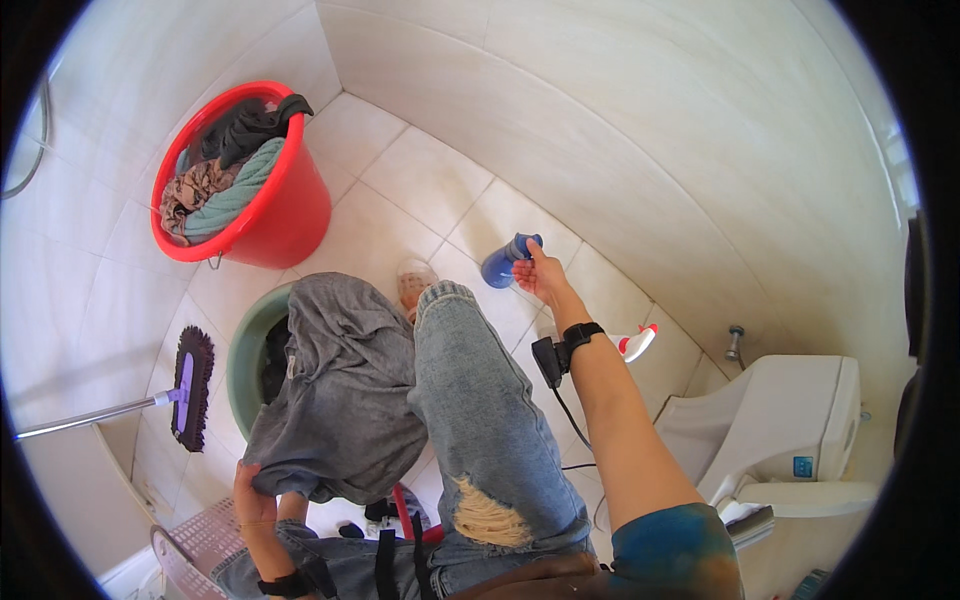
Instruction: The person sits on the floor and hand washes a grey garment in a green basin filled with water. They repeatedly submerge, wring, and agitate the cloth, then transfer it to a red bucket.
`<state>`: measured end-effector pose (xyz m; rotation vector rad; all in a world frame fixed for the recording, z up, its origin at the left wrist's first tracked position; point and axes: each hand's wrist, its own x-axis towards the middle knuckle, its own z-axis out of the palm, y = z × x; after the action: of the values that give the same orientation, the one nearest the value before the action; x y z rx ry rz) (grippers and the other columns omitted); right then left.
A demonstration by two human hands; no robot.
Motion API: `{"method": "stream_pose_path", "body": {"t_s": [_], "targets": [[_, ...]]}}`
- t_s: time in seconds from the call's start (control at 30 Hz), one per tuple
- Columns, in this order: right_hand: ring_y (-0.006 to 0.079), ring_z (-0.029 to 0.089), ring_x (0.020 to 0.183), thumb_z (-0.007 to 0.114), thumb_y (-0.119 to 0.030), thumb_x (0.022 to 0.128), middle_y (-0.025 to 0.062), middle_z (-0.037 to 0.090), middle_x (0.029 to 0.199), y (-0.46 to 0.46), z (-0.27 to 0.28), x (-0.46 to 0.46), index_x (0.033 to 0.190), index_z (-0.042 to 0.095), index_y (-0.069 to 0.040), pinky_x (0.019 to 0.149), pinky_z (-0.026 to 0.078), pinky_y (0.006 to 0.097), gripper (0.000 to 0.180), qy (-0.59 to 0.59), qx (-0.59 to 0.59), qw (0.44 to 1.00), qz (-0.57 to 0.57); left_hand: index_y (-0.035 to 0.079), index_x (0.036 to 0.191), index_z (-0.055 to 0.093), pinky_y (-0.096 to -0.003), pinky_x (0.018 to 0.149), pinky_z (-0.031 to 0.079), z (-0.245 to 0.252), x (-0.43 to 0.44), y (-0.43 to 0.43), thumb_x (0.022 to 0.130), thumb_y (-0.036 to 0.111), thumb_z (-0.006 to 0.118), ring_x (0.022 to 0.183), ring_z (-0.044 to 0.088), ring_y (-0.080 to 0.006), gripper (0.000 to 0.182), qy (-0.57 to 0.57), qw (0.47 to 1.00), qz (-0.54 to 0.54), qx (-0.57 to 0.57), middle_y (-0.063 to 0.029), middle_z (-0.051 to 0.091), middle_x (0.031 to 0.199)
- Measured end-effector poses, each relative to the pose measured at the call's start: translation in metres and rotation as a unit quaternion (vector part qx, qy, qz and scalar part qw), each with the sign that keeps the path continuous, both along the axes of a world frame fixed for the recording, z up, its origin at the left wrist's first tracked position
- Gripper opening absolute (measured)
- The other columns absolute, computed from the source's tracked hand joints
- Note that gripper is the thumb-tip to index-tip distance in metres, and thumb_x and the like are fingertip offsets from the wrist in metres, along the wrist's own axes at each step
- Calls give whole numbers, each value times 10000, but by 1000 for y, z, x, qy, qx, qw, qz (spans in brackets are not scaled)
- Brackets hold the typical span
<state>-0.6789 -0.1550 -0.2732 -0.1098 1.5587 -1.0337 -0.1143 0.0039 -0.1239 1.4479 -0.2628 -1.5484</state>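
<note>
A grey T-shirt (341,390) drapes from my left hand (255,495), which grips its near edge. The cloth hangs across a green basin (238,367) and hides much of it; dark fabric (276,360) shows inside. Out to the right, my right hand (541,276) is closed at the upper side of a blue plastic bottle (498,268), thumb over its top. The bottle tilts slightly above or on the tiles; I cannot tell which. My denim-covered knee (480,360) lies between the shirt and my right arm.
A red bucket (311,202) of clothes stands at the upper left. A purple mop (193,390) lies left of the basin. At right are a white toilet (795,420) and a red-and-white spray bottle (639,343). A pink perforated basket (202,536) sits at lower left.
</note>
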Motion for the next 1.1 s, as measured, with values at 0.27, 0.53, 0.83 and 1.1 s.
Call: {"method": "stream_pose_path", "body": {"t_s": [0.27, 0.53, 0.83, 1.1], "targets": [[172, 573, 530, 603, -527, 793, 92, 602, 637, -8, -1, 0, 736, 583, 2, 493, 478, 271, 532, -1, -27, 1000, 11, -6, 1050, 572, -378, 889, 454, -32, 23, 5, 806, 111, 537, 977, 581, -261, 273, -27, 998, 48, -8, -151, 613, 1047], [142, 545, 502, 664, -512, 761, 65, 586, 619, 7, 13, -19, 706, 582, -10, 457, 450, 238, 511, 1, 0, 998, 69, 57, 1157, 440, -371, 853, 465, -38, 52, 12, 749, -50, 492, 967, 544, -266, 425, -131, 985, 79, -80, -146, 532, 1107], [167, 566, 534, 619, -543, 780, 96, 611, 671, -2, 3, -5, 741, 594, 9, 513, 478, 267, 554, 4, -22, 999, 37, 24, 1147, 454, -360, 868, 459, -18, 52, 14, 744, -46, 506, 965, 547, -254, 412, -104, 989, 98, -32, -146, 548, 1065], [98, 434, 457, 569, -535, 828, 4, 485, 552, 14, -13, -15, 691, 563, -54, 404, 333, 217, 501, 31, -70, 996, 37, 1, 1198, 442, -347, 848, 466, -16, 51, 13, 753, -34, 501, 932, 558, -251, 449, -100, 991, 87, -10, -158, 558, 1035]]}}
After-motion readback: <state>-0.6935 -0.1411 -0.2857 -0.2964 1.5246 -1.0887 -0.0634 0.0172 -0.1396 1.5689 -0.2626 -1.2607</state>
